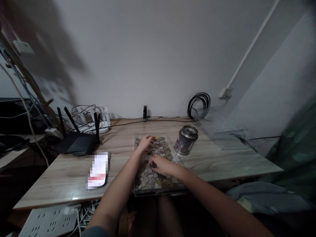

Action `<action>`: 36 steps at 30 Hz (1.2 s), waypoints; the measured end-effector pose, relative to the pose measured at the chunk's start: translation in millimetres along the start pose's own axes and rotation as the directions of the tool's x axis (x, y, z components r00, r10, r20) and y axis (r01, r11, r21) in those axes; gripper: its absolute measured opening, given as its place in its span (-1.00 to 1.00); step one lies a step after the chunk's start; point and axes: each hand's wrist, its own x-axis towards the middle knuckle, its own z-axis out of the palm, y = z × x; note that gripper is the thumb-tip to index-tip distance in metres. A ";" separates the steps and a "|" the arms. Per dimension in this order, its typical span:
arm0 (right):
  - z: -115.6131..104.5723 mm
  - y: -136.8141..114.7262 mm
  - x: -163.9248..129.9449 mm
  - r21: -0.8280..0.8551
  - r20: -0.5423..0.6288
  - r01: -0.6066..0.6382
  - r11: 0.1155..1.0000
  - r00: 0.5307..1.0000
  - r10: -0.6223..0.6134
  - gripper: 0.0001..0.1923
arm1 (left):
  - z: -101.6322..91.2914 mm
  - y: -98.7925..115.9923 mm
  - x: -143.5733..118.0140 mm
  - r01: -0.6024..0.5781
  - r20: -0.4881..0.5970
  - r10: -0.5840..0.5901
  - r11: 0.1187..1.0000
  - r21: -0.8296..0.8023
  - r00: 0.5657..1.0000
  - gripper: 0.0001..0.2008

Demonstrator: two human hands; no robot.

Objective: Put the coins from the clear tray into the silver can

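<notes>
Many coins (146, 179) lie spread over a shallow clear tray (177, 158) at the front edge of the desk. At the tray's far part is my left hand (146, 143), its fingers stretched out over the coins and touching or nearly touching them. Nearer to me, my right hand (161, 164) is held low above the middle of the tray with its fingers curled together; what is between the fingertips is too small to make out. Just right of the tray stands a dark, round coin tin (186, 141) with a slot in its lid.
A phone (98, 169) with a lit screen lies left of the tray. Behind it sit a black router (79, 143) and a white router (103, 121) with tangled cables. A small dark bottle (144, 113), a coiled black cable (199, 105) and a clear plastic panel (227, 135) stand toward the wall.
</notes>
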 end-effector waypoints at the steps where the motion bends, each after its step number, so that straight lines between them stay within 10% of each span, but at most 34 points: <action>1: 1.0 0.2 -0.5 0.006 0.002 -0.015 1.000 1.000 0.015 -0.71 | 0.1 0.3 -0.7 0.002 0.002 -0.002 1.000 0.001 1.000 -0.80; 7: -0.5 1.2 -9.4 0.018 0.027 -0.023 1.000 0.999 0.022 -0.91 | 0.1 3.7 -6.3 0.001 0.013 -0.001 1.000 0.010 1.000 -0.80; 11: -5.1 -3.7 -14.5 0.008 -0.066 0.079 0.997 0.995 -0.078 -0.69 | 0.0 3.1 -5.8 0.003 0.000 -0.003 0.999 0.034 1.000 -0.80; 36: -18.8 -0.1 -49.1 0.052 0.238 0.190 0.980 0.951 -0.197 -0.82 | 0.7 4.9 -7.0 0.009 0.053 -0.015 0.994 0.108 0.998 -0.76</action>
